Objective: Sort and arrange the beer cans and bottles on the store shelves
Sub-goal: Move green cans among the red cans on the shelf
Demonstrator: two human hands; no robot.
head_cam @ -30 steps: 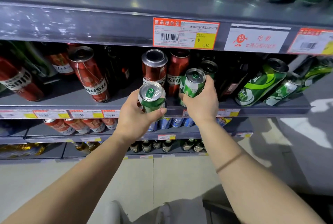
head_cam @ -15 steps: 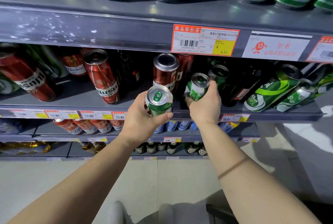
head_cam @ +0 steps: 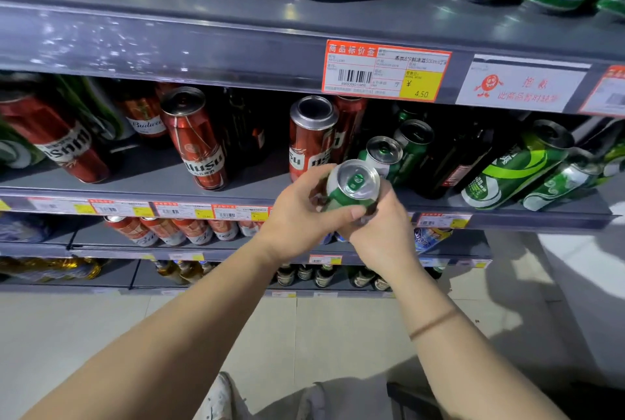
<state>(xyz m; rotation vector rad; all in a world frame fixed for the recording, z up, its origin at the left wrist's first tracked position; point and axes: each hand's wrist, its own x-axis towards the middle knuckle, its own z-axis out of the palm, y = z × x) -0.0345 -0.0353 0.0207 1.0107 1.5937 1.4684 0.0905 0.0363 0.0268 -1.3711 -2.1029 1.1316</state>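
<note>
Both our hands on one green can at the shelf edge

Our left hand (head_cam: 297, 213) wraps the green can (head_cam: 351, 191) from the left, thumb curled across its front, while our right hand (head_cam: 385, 226) cups it from below and right (silver top facing us). Just beyond our fingers, two more green cans (head_cam: 384, 154) stand on the shelf (head_cam: 135, 179), with red cans (head_cam: 309, 135) just left of them.
</note>
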